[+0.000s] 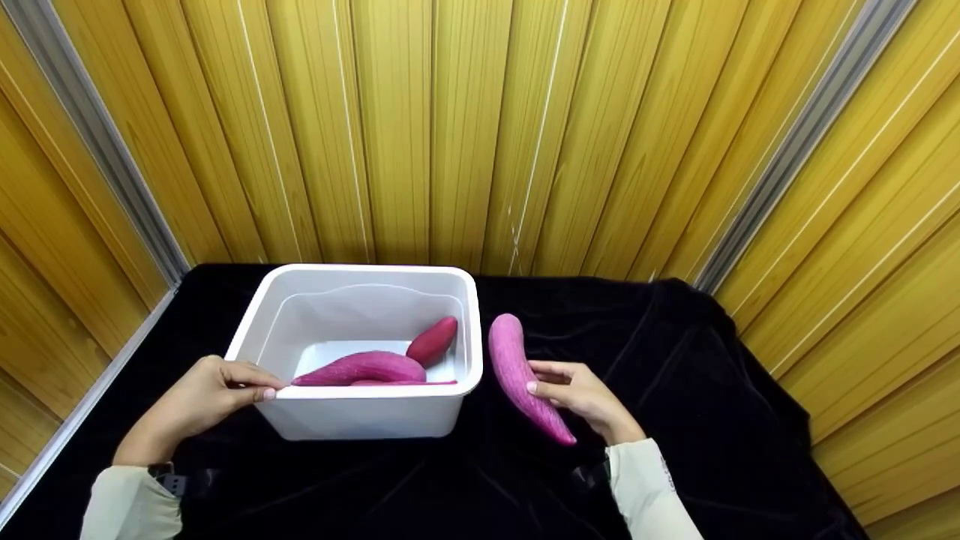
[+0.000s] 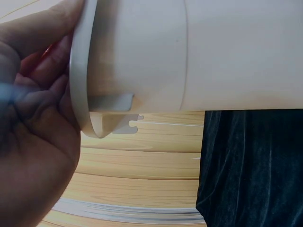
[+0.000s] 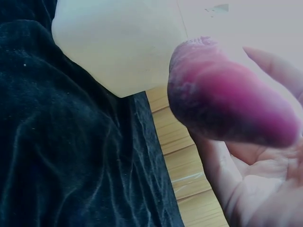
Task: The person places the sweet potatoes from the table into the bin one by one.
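Observation:
My right hand (image 1: pixel 589 397) holds a long, curved pinkish-purple sweet potato (image 1: pixel 514 364) between thumb and fingers, just right of the white bin (image 1: pixel 367 411). Seen from the right wrist, the sweet potato (image 3: pixel 222 94) points its blunt end toward the camera. At the bin's front left corner, my left hand (image 1: pixel 206 397) pinches the rim, thumb outside. The left wrist view has that rim (image 2: pixel 80 66) against the fingers. Inside the bin lie a curved purple sweet potato (image 1: pixel 371 366) and a shorter dark red one (image 1: pixel 433 341). Part of another purple piece shows behind the front wall.
Black velvety cloth (image 1: pixel 675 375) covers the table under the bin. Yellow wood-patterned panels (image 1: pixel 465 135) rise behind and on both sides, with grey metal strips (image 1: pixel 810 142) at the corners.

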The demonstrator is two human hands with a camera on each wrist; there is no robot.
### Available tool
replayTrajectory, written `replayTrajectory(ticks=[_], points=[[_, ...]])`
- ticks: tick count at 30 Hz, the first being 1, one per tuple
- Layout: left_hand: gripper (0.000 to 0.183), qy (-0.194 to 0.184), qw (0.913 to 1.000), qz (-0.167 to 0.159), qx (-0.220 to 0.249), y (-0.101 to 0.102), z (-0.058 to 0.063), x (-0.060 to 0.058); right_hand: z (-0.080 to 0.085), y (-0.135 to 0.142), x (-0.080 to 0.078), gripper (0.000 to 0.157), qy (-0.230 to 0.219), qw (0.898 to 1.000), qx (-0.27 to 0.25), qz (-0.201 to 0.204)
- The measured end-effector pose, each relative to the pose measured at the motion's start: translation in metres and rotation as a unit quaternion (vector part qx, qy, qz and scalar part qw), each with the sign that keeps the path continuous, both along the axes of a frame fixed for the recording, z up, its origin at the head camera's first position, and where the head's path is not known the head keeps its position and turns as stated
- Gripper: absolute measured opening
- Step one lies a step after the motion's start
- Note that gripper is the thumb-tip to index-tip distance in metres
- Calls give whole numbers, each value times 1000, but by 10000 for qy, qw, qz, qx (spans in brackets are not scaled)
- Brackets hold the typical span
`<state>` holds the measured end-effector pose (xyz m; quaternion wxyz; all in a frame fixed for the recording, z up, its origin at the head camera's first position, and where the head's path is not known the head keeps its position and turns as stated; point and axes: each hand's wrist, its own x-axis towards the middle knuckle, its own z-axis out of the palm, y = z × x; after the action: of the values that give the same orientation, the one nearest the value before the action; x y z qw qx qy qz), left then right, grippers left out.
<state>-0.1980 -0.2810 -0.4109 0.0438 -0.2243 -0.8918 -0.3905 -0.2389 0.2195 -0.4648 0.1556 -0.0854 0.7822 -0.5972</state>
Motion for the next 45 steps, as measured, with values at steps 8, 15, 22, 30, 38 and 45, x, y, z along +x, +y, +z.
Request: replayTrajectory(ticks=[8,15,22,30,38,45], points=[[7,55,10000,-50,-6,-1,-1,1,13,-2,-3,58,27,10000,65,-38],[7,60,10000,-39,-11,0,-1,0,22,-3,-6,56,99,9999,114,3],[6,-27,10000,53,-67,1,1,0,33,-6,-8,56,132,9999,80,37],[6,43,10000,-55,38,1,0,0,43,-9,-11,56,188,9998,106,12],[7,129,9997,-146,112,0,-2,-1,54,-13,-15,56,249,9996,59,113],[6,116,9999,-33,-5,0,-1,0,64,-19,-17,54,299,9993,73,226]])
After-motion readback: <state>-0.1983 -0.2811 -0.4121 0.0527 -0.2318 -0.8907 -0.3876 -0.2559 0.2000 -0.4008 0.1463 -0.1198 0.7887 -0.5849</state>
